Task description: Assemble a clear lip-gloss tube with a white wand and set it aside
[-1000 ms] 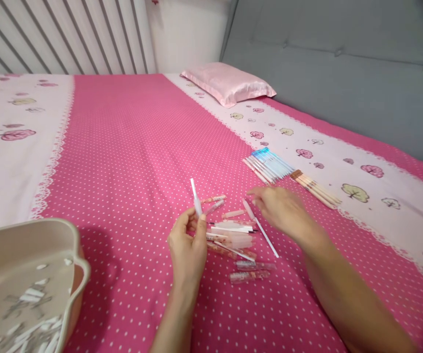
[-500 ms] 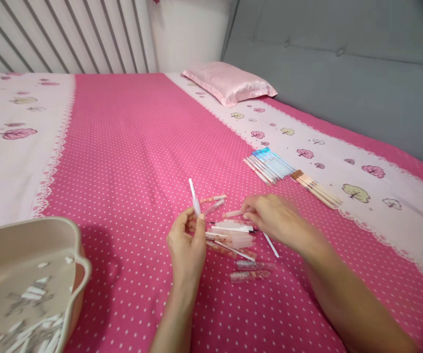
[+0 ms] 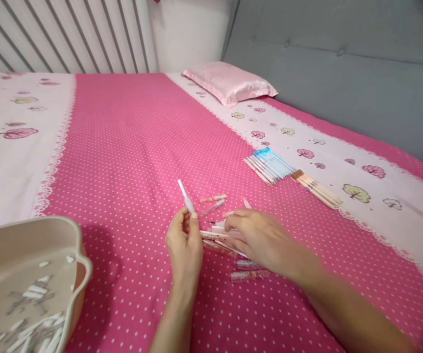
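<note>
My left hand [image 3: 185, 240] is closed round a pale translucent pen barrel [image 3: 188, 203], tilted up and left. A white stick [image 3: 181, 187] juts from its top. My right hand [image 3: 261, 240] reaches over the pile of pen parts [image 3: 218, 242], thumb and fingers apart among the pieces. Its fingertips hide some of the pile, where white sticks and clear pink barrels lie across each other. Just beyond are a printed pink tube [image 3: 213, 198] and a clear cap [image 3: 213, 208]. Two printed clear pieces, one of them a pink-patterned tube [image 3: 250, 275], lie nearer me.
At the lower left stands a beige basin [image 3: 31, 225] holding many small white and grey pieces. Blue-topped pens [image 3: 270, 165] lie in a row to the right, beside brown-topped ones [image 3: 317, 189]. A pink pillow [image 3: 229, 83] rests by the grey headboard [image 3: 336, 78].
My right hand has moved toward me and left, down over the pile. The small pink piece it was at now lies on the sheet. My left hand has shifted slightly left with the barrel.
</note>
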Action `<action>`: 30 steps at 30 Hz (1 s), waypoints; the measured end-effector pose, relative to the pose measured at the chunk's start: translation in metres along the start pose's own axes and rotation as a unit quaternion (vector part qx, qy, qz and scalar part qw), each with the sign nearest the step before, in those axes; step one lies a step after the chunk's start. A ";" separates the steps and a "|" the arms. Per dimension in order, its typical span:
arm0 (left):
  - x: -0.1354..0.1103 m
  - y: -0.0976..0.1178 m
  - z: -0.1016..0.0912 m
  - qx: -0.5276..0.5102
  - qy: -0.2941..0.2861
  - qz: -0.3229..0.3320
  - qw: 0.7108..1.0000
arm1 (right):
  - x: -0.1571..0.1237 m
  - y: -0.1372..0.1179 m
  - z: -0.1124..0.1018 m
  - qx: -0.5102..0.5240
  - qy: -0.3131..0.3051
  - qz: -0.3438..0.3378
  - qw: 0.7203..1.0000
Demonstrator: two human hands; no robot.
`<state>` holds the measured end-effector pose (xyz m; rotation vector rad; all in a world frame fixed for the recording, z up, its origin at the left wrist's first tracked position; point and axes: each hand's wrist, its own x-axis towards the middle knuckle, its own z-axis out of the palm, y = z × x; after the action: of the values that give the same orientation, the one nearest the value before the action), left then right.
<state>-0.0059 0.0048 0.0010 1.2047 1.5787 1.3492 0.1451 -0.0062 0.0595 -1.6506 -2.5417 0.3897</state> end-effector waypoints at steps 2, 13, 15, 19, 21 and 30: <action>0.000 0.000 -0.001 0.019 0.014 -0.001 1.000 | 0.003 -0.005 0.008 0.001 0.021 -0.009 1.000; 0.000 -0.001 -0.003 0.014 0.036 0.011 0.999 | 0.011 -0.011 0.037 -0.055 0.041 -0.004 0.998; 0.000 -0.002 -0.003 0.013 0.040 0.013 0.999 | 0.013 -0.012 0.033 -0.044 0.040 0.004 0.998; 0.001 -0.003 -0.001 -0.001 0.060 0.019 0.998 | 0.017 -0.005 0.019 0.034 0.044 0.017 0.998; 0.001 -0.003 -0.001 -0.011 0.070 0.019 0.997 | 0.019 0.002 0.011 0.093 0.038 0.032 0.994; 0.000 -0.002 0.000 -0.027 0.073 0.020 0.997 | 0.019 0.025 -0.012 0.405 0.018 0.078 0.911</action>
<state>-0.0059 0.0050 -0.0015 1.1324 1.6139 1.5256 0.1620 0.0227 0.0633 -1.4631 -1.7921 1.2071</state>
